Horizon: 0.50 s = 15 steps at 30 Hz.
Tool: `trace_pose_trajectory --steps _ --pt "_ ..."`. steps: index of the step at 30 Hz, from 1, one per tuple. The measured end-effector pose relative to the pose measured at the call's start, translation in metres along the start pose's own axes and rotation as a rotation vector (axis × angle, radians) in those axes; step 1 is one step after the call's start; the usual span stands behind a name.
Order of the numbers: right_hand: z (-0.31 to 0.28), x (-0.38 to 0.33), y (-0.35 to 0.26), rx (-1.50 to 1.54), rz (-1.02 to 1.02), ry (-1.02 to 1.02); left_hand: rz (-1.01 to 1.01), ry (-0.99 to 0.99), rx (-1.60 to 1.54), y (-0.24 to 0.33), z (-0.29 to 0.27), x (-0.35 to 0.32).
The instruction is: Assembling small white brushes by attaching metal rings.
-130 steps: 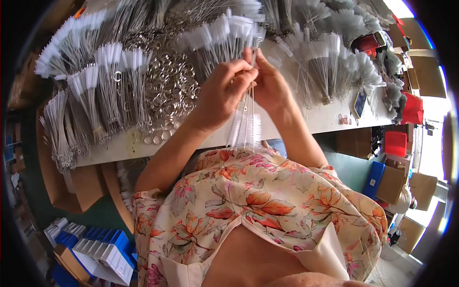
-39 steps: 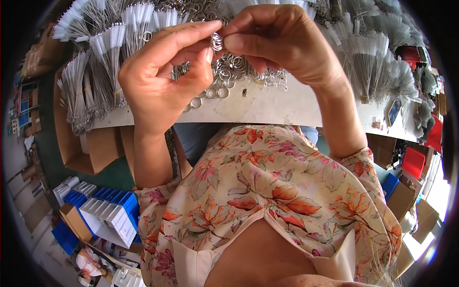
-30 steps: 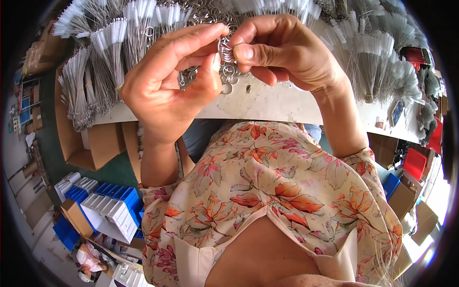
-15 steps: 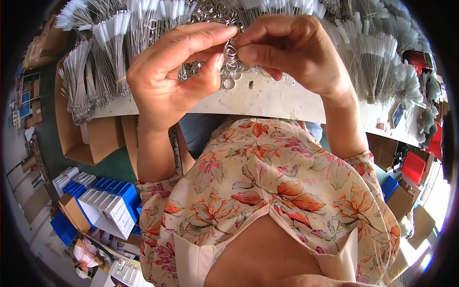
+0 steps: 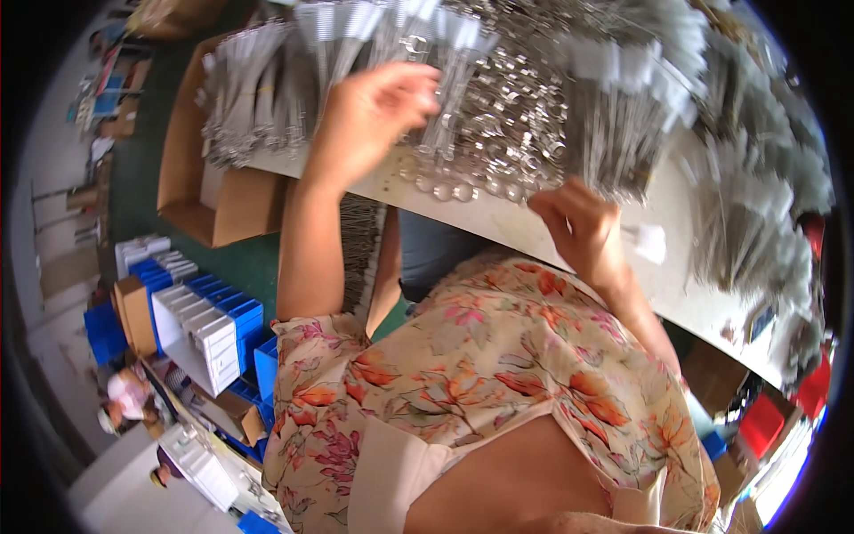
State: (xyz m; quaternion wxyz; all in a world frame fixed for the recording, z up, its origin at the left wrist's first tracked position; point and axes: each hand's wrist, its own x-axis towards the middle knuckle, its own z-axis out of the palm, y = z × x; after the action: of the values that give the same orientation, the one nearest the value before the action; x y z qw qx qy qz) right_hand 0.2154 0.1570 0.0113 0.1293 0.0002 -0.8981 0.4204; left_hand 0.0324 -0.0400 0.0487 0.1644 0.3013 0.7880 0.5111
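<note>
My left hand [image 5: 369, 120] is stretched out over the white table [image 5: 498, 227], its fingers curled at the top of a bundle of thin silvery strands with white tags [image 5: 442, 107]. Just beyond its fingertips lies a heap of loose metal rings [image 5: 507, 125]. My right hand [image 5: 583, 227] hovers at the table's near edge with its fingers curled, touching the lower end of another tagged bundle [image 5: 614, 142]. Whether it grips that bundle is unclear.
Many more tagged bundles [image 5: 267, 89] fan across the table to both sides. An open cardboard box [image 5: 227, 191] sits under the table's left end. Blue and white bins [image 5: 200, 325] stand on the floor at left. Red boxes [image 5: 765, 423] are at lower right.
My hands, which held a metal ring together close to the camera, have parted. The left has reached out over the bundles and the right has dropped to the table's edge.
</note>
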Motion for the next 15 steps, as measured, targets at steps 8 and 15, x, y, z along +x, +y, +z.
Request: trace_pose_trajectory --steps 8,15 --pt "0.035 -0.015 0.027 -0.135 -0.417 -0.169 -0.479 0.317 0.747 -0.14 -0.177 0.038" --pt "-0.02 0.018 0.039 -0.1 -0.266 0.173 -0.523 0.299 0.568 -0.155 -0.188 0.04"
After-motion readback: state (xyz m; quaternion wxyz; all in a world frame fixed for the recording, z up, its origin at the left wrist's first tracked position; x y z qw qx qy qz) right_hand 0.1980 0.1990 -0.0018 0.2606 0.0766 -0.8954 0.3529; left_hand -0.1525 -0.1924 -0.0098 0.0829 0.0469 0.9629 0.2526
